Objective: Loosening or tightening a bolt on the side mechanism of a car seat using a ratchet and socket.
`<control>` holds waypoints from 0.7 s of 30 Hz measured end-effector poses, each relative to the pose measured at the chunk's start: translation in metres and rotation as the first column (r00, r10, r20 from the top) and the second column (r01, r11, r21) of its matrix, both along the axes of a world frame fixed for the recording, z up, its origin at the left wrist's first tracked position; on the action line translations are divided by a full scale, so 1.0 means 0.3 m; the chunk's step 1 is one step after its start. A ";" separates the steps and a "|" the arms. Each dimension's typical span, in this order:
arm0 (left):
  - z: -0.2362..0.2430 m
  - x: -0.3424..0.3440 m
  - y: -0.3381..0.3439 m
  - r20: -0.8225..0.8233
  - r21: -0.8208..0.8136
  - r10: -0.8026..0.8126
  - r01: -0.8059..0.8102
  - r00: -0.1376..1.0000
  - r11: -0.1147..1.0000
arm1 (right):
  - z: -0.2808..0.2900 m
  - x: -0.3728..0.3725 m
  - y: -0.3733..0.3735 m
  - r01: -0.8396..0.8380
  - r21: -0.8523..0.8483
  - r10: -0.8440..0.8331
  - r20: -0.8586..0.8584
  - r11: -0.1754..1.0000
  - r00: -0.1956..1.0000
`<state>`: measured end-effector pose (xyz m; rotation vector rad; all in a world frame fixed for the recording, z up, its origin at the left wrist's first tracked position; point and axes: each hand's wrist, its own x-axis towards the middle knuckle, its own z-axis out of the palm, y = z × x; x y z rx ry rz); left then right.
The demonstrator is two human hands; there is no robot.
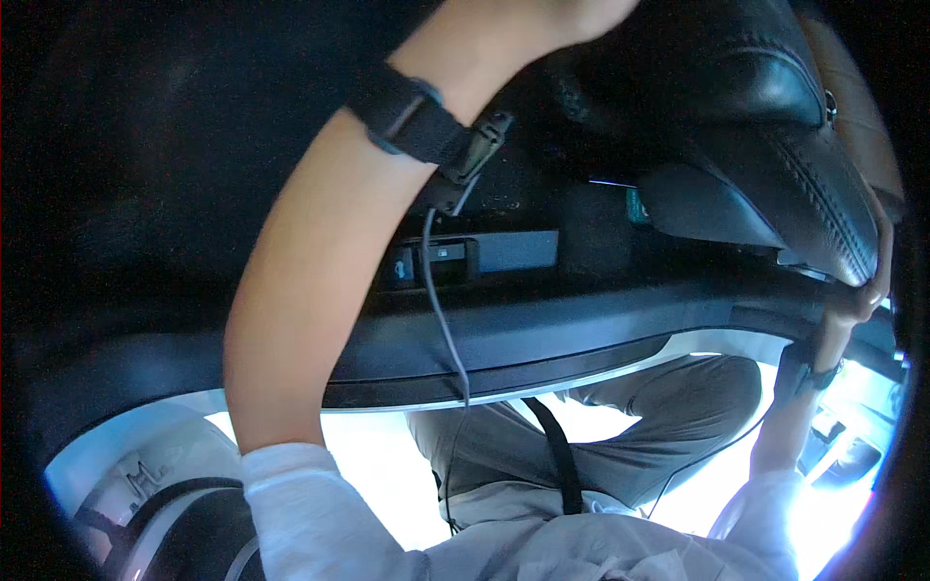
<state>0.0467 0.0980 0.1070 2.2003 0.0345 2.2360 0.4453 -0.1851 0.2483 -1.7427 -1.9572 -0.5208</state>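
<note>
Touching the outer edge of one black stitched-leather car seat (756,92) with our right hand (860,302); seat lies left of those fingers, side bolster (809,184) long axis slanting down-right to them. Right hand's nearer. Left hand (581,17) is cropped up top. Can't tell either hand's finger state. Count: one seat, two hands, two dark wrist straps (407,116).

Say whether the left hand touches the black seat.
Cannot tell: the head view's top edge cuts the left hand off, leaving any contact with the black seat unseen.
</note>
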 end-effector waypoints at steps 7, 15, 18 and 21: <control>-0.130 -0.243 -0.263 -0.698 -0.694 -0.632 -0.538 0.337 0.479 | -0.078 -0.373 0.068 -0.096 -0.018 0.087 -0.281 0.995 0.956; -0.287 -0.150 -0.355 -0.791 -0.592 -0.527 -0.608 0.312 0.528 | -0.112 -0.345 0.040 -0.163 0.073 0.174 -0.199 0.984 0.964; -0.214 -0.165 -0.359 -0.796 -0.595 -0.520 -0.556 0.310 0.580 | -0.077 -0.199 -0.068 -0.067 0.100 0.080 -0.130 0.993 0.988; -0.264 -0.140 -0.365 -0.832 -0.554 -0.447 -0.539 0.328 0.635 | -0.081 -0.120 -0.120 -0.021 0.118 0.034 -0.109 0.993 0.993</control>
